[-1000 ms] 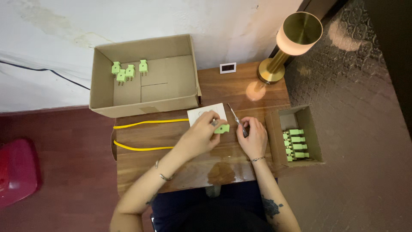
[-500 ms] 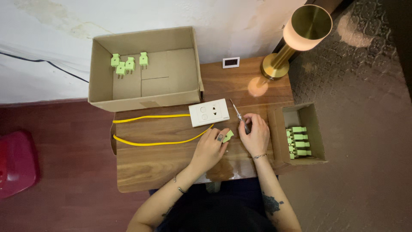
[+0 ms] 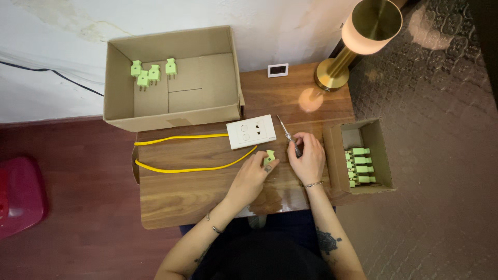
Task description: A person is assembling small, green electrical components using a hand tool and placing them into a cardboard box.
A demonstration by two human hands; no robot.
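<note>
Since half a second ago the left hand (image 3: pixel 252 175) has slid a bit back toward the table's front edge, and the small light-green plastic plug (image 3: pixel 269 157) it's holding came along, so it now sits just below the curve of the yellow cable (image 3: pixel 187 169) instead of right under the white socket plate (image 3: pixel 251 131). Compared with a second ago it's a bigger change, since both hands were up against that plate then.

Left fingers are pinched together on the green plug, thumb and fingertips clamped on its lower end, holding it just above the brown wooden table top (image 3: pixel 176 197). Right hand (image 3: pixel 308 157) is right beside it, fingers curled shut around the dark handle of a small screwdriver (image 3: pixel 288 135), whose thin metal shaft sticks up and left toward the socket plate's right corner. The two hands are close but not touching as far as I can see.

The yellow cable loops from the plate out to the left and back. At the table's right end there's a small open cardboard box (image 3: pixel 334 150) with more green plugs (image 3: pixel 359 167) stacked in a row. The big open cardboard box (image 3: pixel 119 83) at the back left has four green plugs (image 3: pixel 151 72) standing in its far corner. A brass table lamp (image 3: pixel 358 36) is lit at the back right, with a little white rectangular tag (image 3: pixel 277 70) near it.
</note>
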